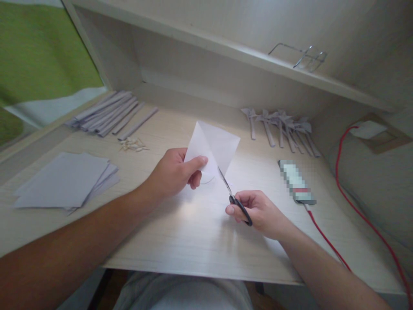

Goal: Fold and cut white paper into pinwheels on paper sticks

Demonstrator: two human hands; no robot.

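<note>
My left hand point(180, 172) pinches a white square sheet of paper point(222, 144) by its left side, thumb on top, holding it above the desk. A diagonal crease runs across the sheet from its top corner. My right hand point(258, 211) grips a pair of scissors point(229, 189) with black handles, fingers in the loops. The blades point up and away from me, and they meet the sheet's lower edge near the crease. How far they cut into the paper, I cannot tell.
A stack of paper sheets point(64, 181) lies at left, below rolled paper sticks point(106, 114) and small pale pieces point(134, 144). Several paper pinwheels point(280, 125) rest at the back right. A phone point(295, 181) with a red cable point(325, 237) lies right. A shelf point(226, 47) overhangs the back.
</note>
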